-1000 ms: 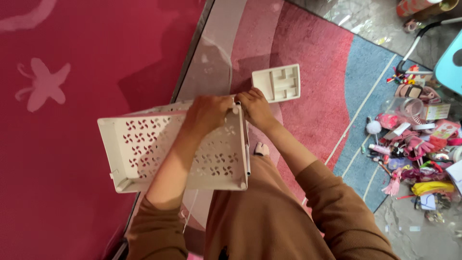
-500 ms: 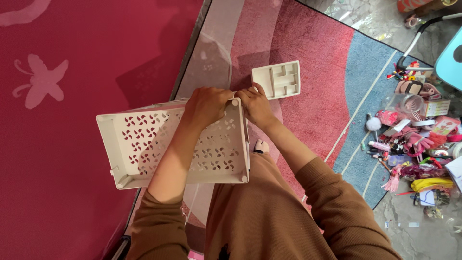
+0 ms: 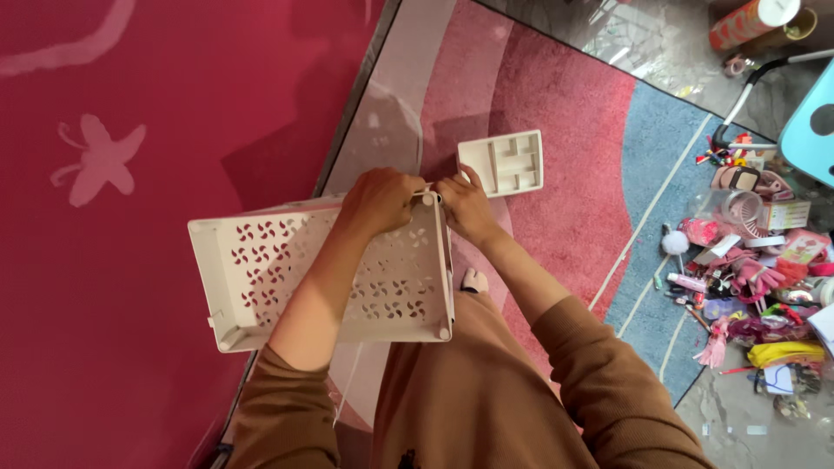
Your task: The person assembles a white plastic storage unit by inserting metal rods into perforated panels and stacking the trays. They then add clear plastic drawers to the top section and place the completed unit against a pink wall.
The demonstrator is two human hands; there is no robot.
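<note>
Both hands met at the far corner of a white perforated plastic basket (image 3: 261, 278), the left hand (image 3: 380, 201) clamped over its top rim and the right hand (image 3: 462, 207) pinching the same corner from the side. Below the hands, the basket lay tilted across the person's brown-clad lap. Just beyond the right hand, a white divided tray (image 3: 502, 161) rested on a pink and red rug (image 3: 556, 113). Left of the hands stretched a deep red mat (image 3: 130, 104) printed with a pale butterfly shape. Well to the right, a heap of small toys and trinkets (image 3: 747, 278) spilled over the rug's blue edge onto the grey floor (image 3: 660, 43).
</note>
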